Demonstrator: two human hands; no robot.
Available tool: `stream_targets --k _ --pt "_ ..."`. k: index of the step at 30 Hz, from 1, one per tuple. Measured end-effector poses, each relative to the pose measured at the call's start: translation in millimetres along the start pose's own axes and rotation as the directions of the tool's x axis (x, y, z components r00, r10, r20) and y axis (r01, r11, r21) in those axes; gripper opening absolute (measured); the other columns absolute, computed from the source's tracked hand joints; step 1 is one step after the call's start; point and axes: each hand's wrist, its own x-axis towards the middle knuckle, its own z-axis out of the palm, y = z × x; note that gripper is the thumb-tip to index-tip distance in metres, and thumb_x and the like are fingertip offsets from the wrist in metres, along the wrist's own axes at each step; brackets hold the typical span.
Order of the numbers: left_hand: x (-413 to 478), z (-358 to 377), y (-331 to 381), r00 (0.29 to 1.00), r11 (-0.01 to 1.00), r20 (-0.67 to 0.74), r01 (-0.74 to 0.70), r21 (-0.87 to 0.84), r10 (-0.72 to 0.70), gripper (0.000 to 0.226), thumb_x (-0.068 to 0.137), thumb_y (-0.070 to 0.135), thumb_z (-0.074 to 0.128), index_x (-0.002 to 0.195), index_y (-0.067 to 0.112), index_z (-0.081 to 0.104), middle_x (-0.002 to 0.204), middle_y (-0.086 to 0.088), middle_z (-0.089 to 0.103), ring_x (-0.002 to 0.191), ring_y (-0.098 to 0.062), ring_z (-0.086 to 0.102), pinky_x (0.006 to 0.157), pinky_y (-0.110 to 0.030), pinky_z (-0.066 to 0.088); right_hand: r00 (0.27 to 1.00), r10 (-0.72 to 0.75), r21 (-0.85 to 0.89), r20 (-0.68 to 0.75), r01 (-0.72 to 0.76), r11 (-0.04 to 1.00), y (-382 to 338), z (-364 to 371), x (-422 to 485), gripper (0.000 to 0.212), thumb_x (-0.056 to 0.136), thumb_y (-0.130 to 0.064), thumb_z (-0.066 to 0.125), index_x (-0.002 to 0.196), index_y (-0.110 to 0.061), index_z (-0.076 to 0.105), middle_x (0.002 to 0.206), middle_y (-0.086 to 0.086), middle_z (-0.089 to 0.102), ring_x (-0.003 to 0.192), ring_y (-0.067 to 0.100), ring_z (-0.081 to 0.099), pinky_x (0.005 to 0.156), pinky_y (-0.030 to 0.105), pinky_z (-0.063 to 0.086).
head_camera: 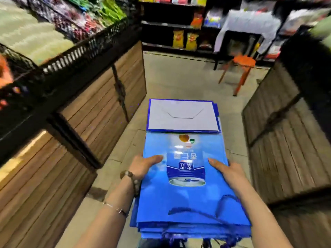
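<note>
Our left hand (145,165) & right hand (228,171) clasp the bag stack (188,199) at 2 sides, thumbs on top; slick bags could slide off fwd if we tilt.

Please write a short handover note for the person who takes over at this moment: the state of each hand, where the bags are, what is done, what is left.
Left hand: grips the left edge of the stack of blue bags, thumb on top.
Right hand: grips the right edge, thumb on top.
Stack: flat, held level over the floor, between two wooden stands; cord handles point toward the person.
Done: stack is picked up.
To do: probably carry it on and set it down; the place is not visible. An orange stool stands ahead on the right.
</note>
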Motion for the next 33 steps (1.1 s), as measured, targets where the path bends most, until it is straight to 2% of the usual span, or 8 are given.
stream_targets --k 4,6,10,13,21,28,31,33 --pt "71 27 40 0.99 0.999 0.132 0.046 0.026 -0.049 0.009 0.081 0.001 0.063 0.09 0.002 0.064 0.059 0.001 0.069 0.045 -0.009 0.062 0.043 -0.019 0.05 0.991 0.012 0.027 -0.134 -0.008 1.0 -30 -5 41 0.008 0.078 -0.015 0.071 0.078 -0.009 0.065 0.048 -0.009 0.065 0.042 0.004 0.061 0.039 0.015 0.046" --pt "102 39 57 0.983 0.997 0.166 0.069 0.035 -0.074 0.008 0.08 0.002 0.065 0.087 0.004 0.065 0.057 0.002 0.069 0.046 -0.011 0.063 0.044 -0.021 0.051 0.983 0.015 0.042 -0.184 -0.008 0.999 -44 -7 63 0.01 0.078 -0.015 0.071 0.076 -0.009 0.064 0.046 -0.009 0.063 0.04 0.002 0.059 0.037 0.013 0.043" --pt "168 62 91 0.976 0.993 0.201 0.069 0.097 -0.087 0.008 0.078 0.006 0.069 0.086 0.005 0.068 0.071 -0.005 0.072 0.055 -0.018 0.067 0.051 -0.026 0.055 0.971 0.019 0.029 -0.237 -0.012 1.0 -69 -7 124 0.015 0.076 -0.02 0.073 0.08 -0.008 0.067 0.063 0.001 0.068 0.048 0.009 0.062 0.046 0.019 0.049" --pt "225 82 118 0.974 0.992 0.21 0.064 0.11 -0.086 0.011 0.078 0.009 0.069 0.089 0.006 0.068 0.087 -0.013 0.071 0.065 -0.025 0.067 0.061 -0.034 0.056 0.969 0.014 0.037 -0.247 -0.005 0.999 -92 -8 185 0.013 0.076 -0.021 0.074 0.077 -0.01 0.067 0.058 -0.003 0.067 0.048 0.01 0.063 0.045 0.019 0.048" --pt "383 154 213 0.976 0.99 0.206 0.048 0.133 -0.074 0.018 0.081 0.007 0.065 0.098 0.0 0.067 0.092 -0.015 0.069 0.059 -0.016 0.067 0.052 -0.024 0.055 0.973 -0.015 0.017 -0.23 0.019 1.0 -182 -22 363 0.015 0.077 -0.022 0.073 0.067 -0.014 0.065 0.055 -0.006 0.066 0.044 0.002 0.06 0.044 0.016 0.046" --pt "523 211 281 0.985 0.986 0.161 0.034 0.166 -0.061 0.028 0.079 0.012 0.069 0.105 0.0 0.066 0.102 -0.015 0.069 0.094 -0.031 0.066 0.087 -0.043 0.051 0.98 -0.016 0.018 -0.2 0.02 1.0 -255 -32 511 0.016 0.08 -0.021 0.07 0.067 -0.016 0.062 0.056 -0.006 0.065 0.042 0.0 0.059 0.039 0.013 0.042" --pt "589 236 310 0.987 0.986 0.154 0.03 0.162 -0.055 0.028 0.079 0.013 0.069 0.104 0.0 0.066 0.102 -0.016 0.069 0.093 -0.033 0.066 0.087 -0.046 0.051 0.983 -0.013 0.022 -0.184 0.018 1.0 -288 -34 578 0.013 0.08 -0.021 0.069 0.072 -0.014 0.063 0.064 0.0 0.067 0.046 0.004 0.062 0.043 0.015 0.046" --pt "635 253 332 0.985 0.989 0.166 0.023 0.146 -0.048 0.027 0.08 0.012 0.069 0.103 0.0 0.066 0.1 -0.017 0.07 0.092 -0.034 0.066 0.084 -0.045 0.052 0.983 -0.009 0.011 -0.182 0.011 1.0 -310 -36 626 0.014 0.08 -0.024 0.069 0.079 -0.011 0.065 0.072 0.005 0.07 0.06 0.015 0.068 0.055 0.023 0.053"
